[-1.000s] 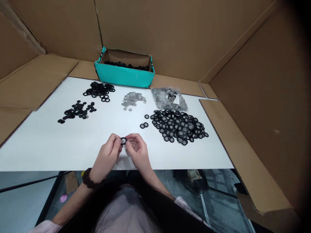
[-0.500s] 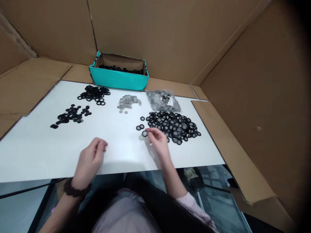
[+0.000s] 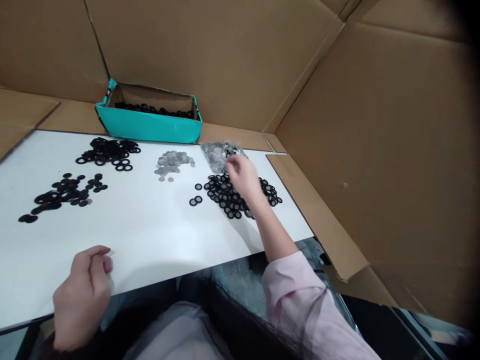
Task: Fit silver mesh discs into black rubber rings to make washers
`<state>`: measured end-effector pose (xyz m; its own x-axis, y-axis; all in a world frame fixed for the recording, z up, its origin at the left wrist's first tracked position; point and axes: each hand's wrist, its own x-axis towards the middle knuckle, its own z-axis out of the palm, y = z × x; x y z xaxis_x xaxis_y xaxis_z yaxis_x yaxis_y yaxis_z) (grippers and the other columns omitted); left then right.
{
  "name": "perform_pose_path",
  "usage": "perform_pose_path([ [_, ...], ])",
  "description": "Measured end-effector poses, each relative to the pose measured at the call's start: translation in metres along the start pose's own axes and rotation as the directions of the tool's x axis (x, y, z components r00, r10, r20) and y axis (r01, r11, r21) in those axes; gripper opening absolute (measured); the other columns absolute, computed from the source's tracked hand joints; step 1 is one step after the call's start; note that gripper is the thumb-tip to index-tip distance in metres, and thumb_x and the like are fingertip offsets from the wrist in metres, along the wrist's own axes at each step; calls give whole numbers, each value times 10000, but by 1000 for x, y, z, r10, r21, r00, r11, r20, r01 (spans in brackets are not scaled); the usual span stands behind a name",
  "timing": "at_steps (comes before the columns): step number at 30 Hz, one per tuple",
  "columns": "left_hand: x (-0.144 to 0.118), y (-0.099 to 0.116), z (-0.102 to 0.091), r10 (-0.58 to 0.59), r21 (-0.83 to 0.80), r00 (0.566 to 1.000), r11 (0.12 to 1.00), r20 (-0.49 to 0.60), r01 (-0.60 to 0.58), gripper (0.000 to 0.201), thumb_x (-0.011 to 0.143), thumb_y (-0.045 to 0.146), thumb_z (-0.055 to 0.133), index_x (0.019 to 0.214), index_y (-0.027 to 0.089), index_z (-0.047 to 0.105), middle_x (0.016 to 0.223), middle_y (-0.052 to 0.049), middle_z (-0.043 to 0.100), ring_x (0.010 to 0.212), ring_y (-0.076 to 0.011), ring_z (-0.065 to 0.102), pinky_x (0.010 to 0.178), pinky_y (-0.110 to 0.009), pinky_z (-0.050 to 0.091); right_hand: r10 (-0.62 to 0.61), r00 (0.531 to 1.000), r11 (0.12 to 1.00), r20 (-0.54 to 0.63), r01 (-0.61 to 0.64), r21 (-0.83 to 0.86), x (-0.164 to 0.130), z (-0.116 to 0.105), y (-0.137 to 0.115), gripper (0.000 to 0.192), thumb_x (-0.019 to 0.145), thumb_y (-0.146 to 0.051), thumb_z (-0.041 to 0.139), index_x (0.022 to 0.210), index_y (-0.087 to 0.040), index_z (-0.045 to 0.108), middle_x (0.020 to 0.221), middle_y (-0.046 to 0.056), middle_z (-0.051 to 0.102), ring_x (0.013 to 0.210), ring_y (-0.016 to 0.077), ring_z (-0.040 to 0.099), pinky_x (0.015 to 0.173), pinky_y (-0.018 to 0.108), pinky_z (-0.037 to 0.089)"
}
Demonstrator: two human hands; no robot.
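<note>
My left hand (image 3: 83, 295) rests low over the near left of the white tabletop (image 3: 150, 235), its fingers curled in; whether anything is in them I cannot make out. Held over the right-hand pile of black rings with grey centres (image 3: 225, 196), my right hand (image 3: 243, 177) has its fingers drawn together beside the clear plastic bag (image 3: 215, 155). What it pinches, if anything, is hidden. Left of that pile lie a few loose black rings with grey centres (image 3: 198, 187).
Grey discs (image 3: 174, 162) lie in a heap mid-table. Black open rings (image 3: 110, 150) are piled at back left, with small black discs (image 3: 71, 187) nearer. A turquoise box (image 3: 150, 125) holding black pieces stands behind. Cardboard walls (image 3: 337, 150) enclose the back and right.
My right hand has moved from the near left of the ring pile up over it; the ring it pinched no longer shows. The view has turned right, and my left hand sits lower left in it.
</note>
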<state>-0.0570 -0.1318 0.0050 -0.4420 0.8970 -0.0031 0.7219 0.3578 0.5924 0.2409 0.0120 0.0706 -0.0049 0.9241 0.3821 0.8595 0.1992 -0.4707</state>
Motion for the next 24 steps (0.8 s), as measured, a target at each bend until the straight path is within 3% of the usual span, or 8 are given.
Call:
perform_pose_path([
  [3, -2, -3, 7, 95, 21, 993, 995, -64, -94, 130, 785, 228, 403, 858, 283, 496, 746, 27, 591, 650, -169, 544, 649, -272, 391, -153, 937, 988, 314, 153, 27, 20, 39, -53, 125, 834, -185, 453, 815, -145, 570, 870, 83, 605, 847, 191, 556, 789, 305, 410],
  [6, 0, -8, 8, 121, 72, 992, 990, -33, -118, 91, 763, 211, 423, 804, 271, 479, 763, 21, 599, 657, -183, 541, 612, -272, 388, -292, 841, 951, 455, 305, 47, 36, 95, -105, 120, 845, -216, 470, 866, -134, 555, 921, 83, 582, 901, 199, 556, 794, 308, 427],
  [9, 3, -11, 5, 140, 88, 990, 986, -10, -139, 105, 749, 179, 418, 795, 263, 461, 753, 18, 592, 641, -183, 531, 608, -274, 388, -322, 858, 944, 400, 322, 70, 48, 150, -144, 115, 845, -172, 438, 911, -157, 531, 943, 28, 549, 977, 192, 539, 775, 302, 438],
  [11, 3, -12, 4, 164, 88, 986, 982, 25, -166, 102, 754, 182, 417, 804, 259, 459, 763, 9, 597, 660, -188, 541, 626, -280, 395, -352, 885, 936, 306, 332, 117, 53, 181, -161, 95, 787, -87, 442, 777, -152, 511, 895, 10, 551, 973, 179, 522, 736, 265, 452],
  [12, 3, -13, 3, 169, 91, 985, 981, 35, -172, 99, 759, 187, 411, 809, 257, 461, 770, 1, 601, 672, -193, 548, 636, -284, 399, -309, 912, 951, 272, 291, 102, 55, 193, -168, 191, 796, -63, 335, 703, -142, 482, 830, -23, 510, 994, 154, 515, 736, 245, 438],
  [13, 3, -13, 3, 172, 96, 984, 980, 37, -174, 98, 766, 194, 404, 815, 253, 465, 777, -8, 605, 685, -198, 555, 646, -288, 403, -340, 902, 940, 266, 316, 131, 56, 203, -173, 129, 747, -48, 410, 661, -134, 453, 783, -21, 508, 961, 161, 512, 707, 231, 448],
  [19, 2, -17, 8, 251, 115, 968, 961, 10, -250, 119, 770, 202, 410, 828, 241, 506, 749, -12, 609, 688, -196, 570, 652, -280, 406, -392, 879, 905, 271, 421, -56, 58, 227, -187, 218, 731, -9, 293, 549, -124, 262, 632, -62, 176, 903, 116, 498, 681, 230, 383],
  [24, 2, -22, 13, 363, 171, 928, 923, -81, -346, 142, 786, 194, 394, 816, 232, 528, 723, -4, 631, 647, -178, 578, 618, -265, 414, -371, 900, 904, 229, 407, -134, 63, 226, -183, 282, 793, 16, 224, 713, -97, 469, 722, -15, 469, 878, 116, 551, 708, 242, 428],
])
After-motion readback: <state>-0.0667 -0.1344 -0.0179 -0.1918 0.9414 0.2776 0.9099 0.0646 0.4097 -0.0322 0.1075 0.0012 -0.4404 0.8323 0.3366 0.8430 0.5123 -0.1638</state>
